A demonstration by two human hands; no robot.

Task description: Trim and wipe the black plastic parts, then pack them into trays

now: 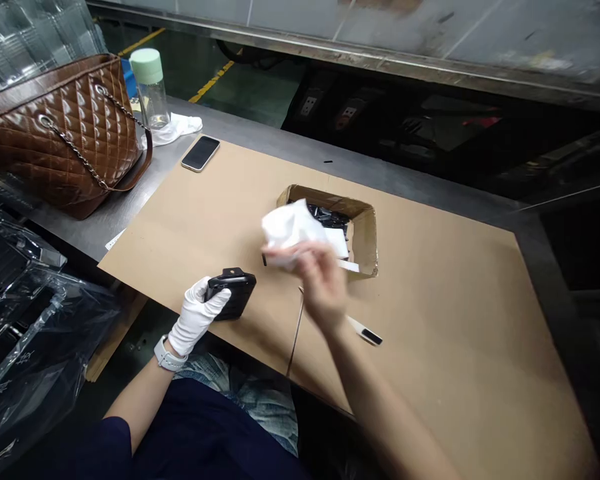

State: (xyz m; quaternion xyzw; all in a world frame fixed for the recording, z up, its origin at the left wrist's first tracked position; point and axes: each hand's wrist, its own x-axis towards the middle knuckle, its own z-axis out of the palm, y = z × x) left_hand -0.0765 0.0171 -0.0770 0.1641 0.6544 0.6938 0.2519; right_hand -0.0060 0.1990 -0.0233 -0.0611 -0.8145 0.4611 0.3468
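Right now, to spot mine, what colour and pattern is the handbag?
The handbag is glossy brown with diamond quilting, seen in the head view.

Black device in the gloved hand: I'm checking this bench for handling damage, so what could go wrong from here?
The device rests in the gloved left hand close to the near edge of the board, so it might slip off. The cloth in the right hand overhangs the open box and could snag the black items inside.
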